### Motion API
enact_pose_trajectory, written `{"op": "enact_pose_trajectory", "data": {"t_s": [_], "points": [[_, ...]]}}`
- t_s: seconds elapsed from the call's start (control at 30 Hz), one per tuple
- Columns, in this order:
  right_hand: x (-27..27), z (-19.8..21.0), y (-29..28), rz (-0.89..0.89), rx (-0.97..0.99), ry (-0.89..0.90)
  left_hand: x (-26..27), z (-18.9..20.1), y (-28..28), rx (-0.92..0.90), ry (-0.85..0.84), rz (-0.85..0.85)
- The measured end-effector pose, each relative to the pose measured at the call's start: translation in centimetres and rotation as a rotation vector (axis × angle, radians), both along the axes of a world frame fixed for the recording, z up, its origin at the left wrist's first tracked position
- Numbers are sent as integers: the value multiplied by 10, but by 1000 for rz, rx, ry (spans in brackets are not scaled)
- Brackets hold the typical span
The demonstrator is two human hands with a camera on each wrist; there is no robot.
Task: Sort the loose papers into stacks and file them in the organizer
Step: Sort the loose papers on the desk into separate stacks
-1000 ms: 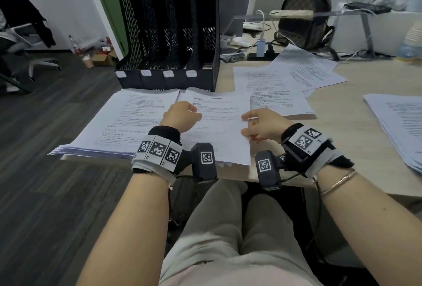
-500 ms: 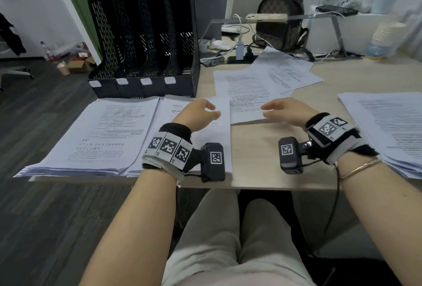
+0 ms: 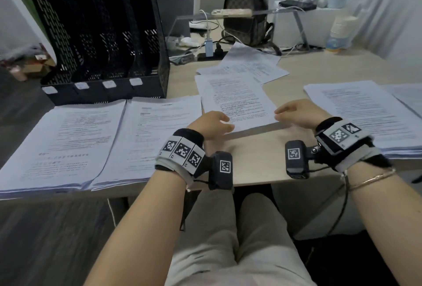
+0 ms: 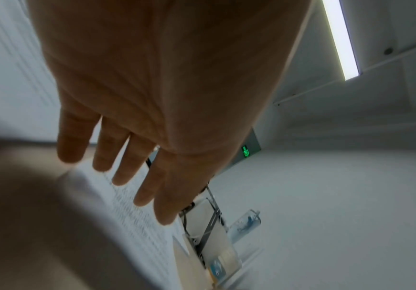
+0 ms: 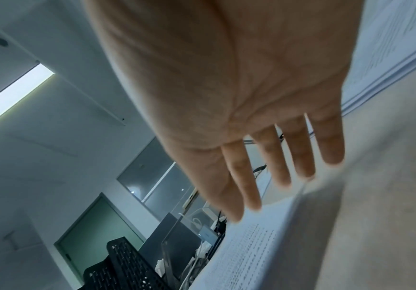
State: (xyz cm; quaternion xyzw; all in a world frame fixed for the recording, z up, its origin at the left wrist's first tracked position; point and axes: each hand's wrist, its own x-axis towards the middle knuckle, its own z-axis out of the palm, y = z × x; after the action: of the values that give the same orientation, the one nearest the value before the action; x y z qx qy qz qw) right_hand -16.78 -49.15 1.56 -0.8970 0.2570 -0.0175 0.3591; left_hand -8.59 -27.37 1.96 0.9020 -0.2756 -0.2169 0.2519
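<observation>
A white printed paper sheet (image 3: 237, 100) lies mid-desk toward the front edge of the pale wooden desk (image 3: 255, 160); the left hand (image 3: 211, 123) and right hand (image 3: 296, 112), fingers straight and holding nothing, flank its near corners; the black mesh four-slot organizer (image 3: 102, 41) stands at the back left.

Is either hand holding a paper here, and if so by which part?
Nothing is held. The left hand and right hand are open, fingers straight, at the near corners of the middle sheet.
</observation>
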Motion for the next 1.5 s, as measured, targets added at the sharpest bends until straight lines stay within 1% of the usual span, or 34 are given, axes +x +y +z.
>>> {"op": "enact_pose_trajectory", "data": {"t_s": [0.07, 0.1, 0.23, 0.43, 0.5, 0.6, 0.63, 0.7, 0.73, 0.83, 0.9, 1.0, 1.1, 1.17, 1.27, 1.33, 1.37, 1.5], "points": [[1, -5, -4, -83, 7, 3, -2, -5, -5, 52, 13, -23], [3, -7, -6, -117, 45, 14, -3, -8, -7, 72, 17, -39], [9, -12, -9, -173, 319, 9, -7, -9, -8, 80, 35, -62], [20, -14, -10, -291, 452, -73, -5, -10, -11, 108, 27, -67], [22, -16, -11, -325, 441, -54, -5, -11, -11, 111, 24, -67], [23, -18, -12, -305, 399, 27, -5, -11, -9, 104, 28, -69], [23, -18, -12, -285, 337, 66, -4, -11, -10, 104, 29, -69], [22, -15, -13, -237, 152, 114, -4, -11, -11, 104, 28, -68], [22, -13, -14, -219, 103, 113, -3, -12, -11, 100, 28, -66], [22, -10, -14, -222, 41, 83, -4, -13, -13, 80, 24, -71], [23, -10, -13, -248, 66, 70, -4, -15, -14, 75, 14, -77], [23, -10, -11, -267, 209, 63, -4, -18, -15, 64, 15, -63], [17, -11, -11, -247, 320, 48, -4, -20, -16, 55, 5, -52], [12, -9, -9, -233, 407, -34, -5, -22, -17, 39, 0, -47], [3, -2, -3, -203, 491, -285, -6, -25, -20, -11, -1, -40], [-1, 4, 0, -170, 508, -428, -7, -25, -21, -123, 10, 1], [-2, 7, 0, -158, 518, -471, -7, -24, -22, -195, 10, 32], [-5, 18, 2, -130, 598, -561, 0, -15, -19, -400, -99, 163]]}}
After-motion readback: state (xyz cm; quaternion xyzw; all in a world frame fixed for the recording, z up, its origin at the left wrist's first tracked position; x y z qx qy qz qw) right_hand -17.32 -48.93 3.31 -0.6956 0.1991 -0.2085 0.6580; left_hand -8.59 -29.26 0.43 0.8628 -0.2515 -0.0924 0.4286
